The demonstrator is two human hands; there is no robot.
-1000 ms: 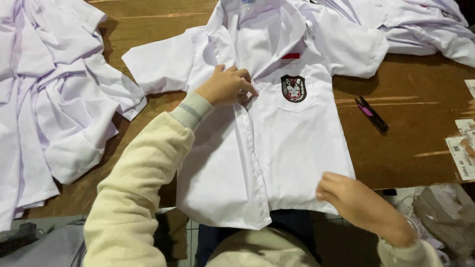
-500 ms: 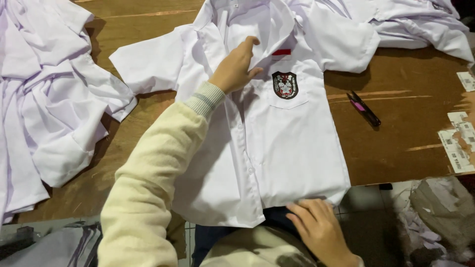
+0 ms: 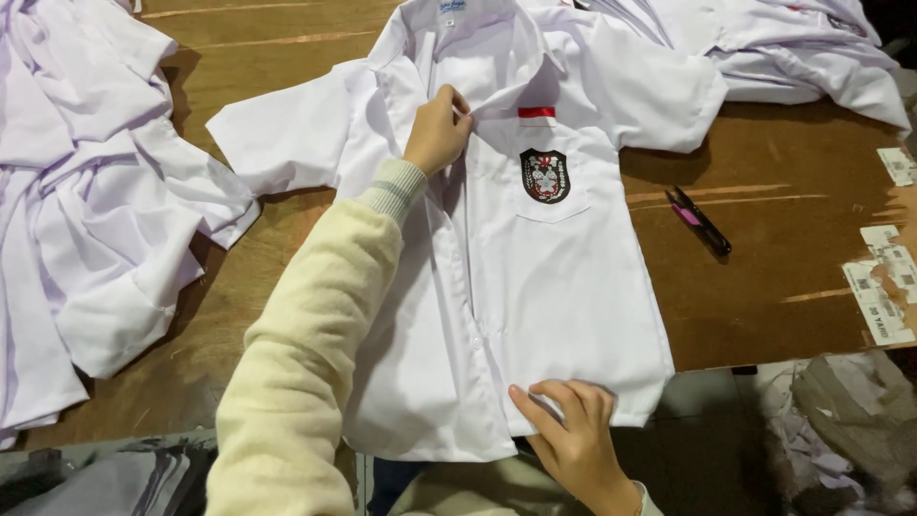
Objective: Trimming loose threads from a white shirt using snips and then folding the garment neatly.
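A white short-sleeved shirt (image 3: 564, 287) lies front-up on the brown wooden table (image 3: 764, 287), with a dark crest on its chest pocket and a small red and white strip above it. My left hand (image 3: 437, 129), in a cream sleeve, pinches the front placket just below the collar. My right hand (image 3: 571, 435) presses flat on the bottom hem at the table's near edge, fingers spread on the cloth.
A heap of white shirts (image 3: 86, 210) covers the table's left side. More white shirts (image 3: 783, 48) lie at the back right. A small black and pink thread snip (image 3: 699, 220) rests right of the shirt. Paper tags (image 3: 884, 287) sit at the right edge.
My left hand has slid up the placket from mid-chest to the collar. My right hand has come in from the right and settled on the hem.
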